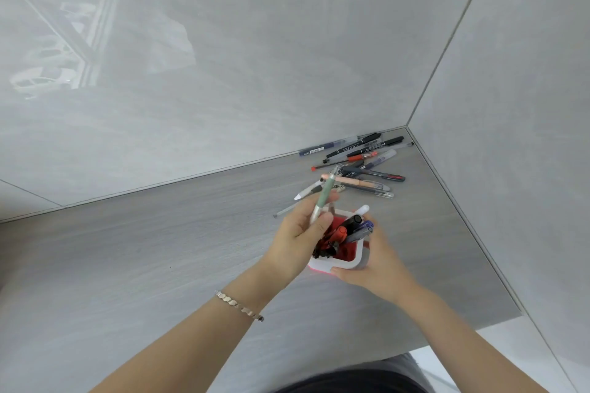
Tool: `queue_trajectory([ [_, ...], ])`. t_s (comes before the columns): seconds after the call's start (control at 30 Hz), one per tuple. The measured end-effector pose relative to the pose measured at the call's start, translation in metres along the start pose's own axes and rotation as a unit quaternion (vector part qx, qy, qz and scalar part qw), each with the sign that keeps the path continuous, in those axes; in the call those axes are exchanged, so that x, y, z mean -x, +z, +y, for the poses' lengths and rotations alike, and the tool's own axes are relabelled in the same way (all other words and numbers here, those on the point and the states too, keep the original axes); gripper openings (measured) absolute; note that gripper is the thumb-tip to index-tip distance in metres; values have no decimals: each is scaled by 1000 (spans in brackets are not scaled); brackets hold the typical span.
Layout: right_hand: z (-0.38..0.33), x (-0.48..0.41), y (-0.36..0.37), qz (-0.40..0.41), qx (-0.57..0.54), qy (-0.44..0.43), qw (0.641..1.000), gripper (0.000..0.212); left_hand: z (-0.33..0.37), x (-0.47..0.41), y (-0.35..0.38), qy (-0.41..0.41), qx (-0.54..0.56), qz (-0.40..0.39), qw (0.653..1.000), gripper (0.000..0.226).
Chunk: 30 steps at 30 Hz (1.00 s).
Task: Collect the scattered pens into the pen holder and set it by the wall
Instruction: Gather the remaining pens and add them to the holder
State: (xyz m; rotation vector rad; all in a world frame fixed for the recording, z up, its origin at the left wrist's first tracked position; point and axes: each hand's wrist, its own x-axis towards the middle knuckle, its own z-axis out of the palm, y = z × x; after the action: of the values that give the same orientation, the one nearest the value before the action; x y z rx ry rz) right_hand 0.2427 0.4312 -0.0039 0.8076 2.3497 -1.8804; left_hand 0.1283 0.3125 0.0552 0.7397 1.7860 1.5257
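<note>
A white pen holder (338, 262) with a red inside stands on the grey table, several pens sticking out of it. My right hand (376, 262) grips its right side and front corner. My left hand (303, 230) is just left of and above the holder's mouth, holding a green pen (325, 196) that points up and slightly right. Beyond the holder, several loose pens (360, 163) lie in a heap in the corner where the two walls meet.
The grey table (159, 249) runs left along the glossy back wall (223, 73); a second wall (510, 137) closes the right side. A thin clear pen (284, 211) lies left of my left hand. The table's front edge is at lower right.
</note>
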Motion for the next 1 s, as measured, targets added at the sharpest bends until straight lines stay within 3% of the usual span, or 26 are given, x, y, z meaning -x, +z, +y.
queue_trajectory([
  [0.13,0,0,0,1,10,14,1000,92,17,0,-22,4,-134,64,989,27],
  [0.2,-1,0,1,0,11,18,1000,91,33,1,-34,-21,-242,24,970,29],
  [0.27,-1,0,1,-3,8,17,1000,92,50,4,-44,-24,-336,-29,941,13],
  [0.43,-2,0,1,-4,15,10,1000,92,88,3,-58,-55,-460,-136,876,6],
  [0.57,-2,1,1,-8,4,4,1000,90,91,-15,-56,-26,-543,-156,825,18],
  [0.7,1,-1,2,-3,-4,6,1000,92,70,-34,-32,44,-594,-146,790,15],
  [0.77,1,-1,2,-4,-8,9,1000,95,50,-36,-16,62,-566,-132,811,18],
  [0.9,1,-1,1,-1,-9,0,1000,90,6,-27,0,56,-446,-78,890,39],
  [1.0,-2,0,2,27,-1,4,1000,87,0,-19,9,35,-354,-167,919,56],
])
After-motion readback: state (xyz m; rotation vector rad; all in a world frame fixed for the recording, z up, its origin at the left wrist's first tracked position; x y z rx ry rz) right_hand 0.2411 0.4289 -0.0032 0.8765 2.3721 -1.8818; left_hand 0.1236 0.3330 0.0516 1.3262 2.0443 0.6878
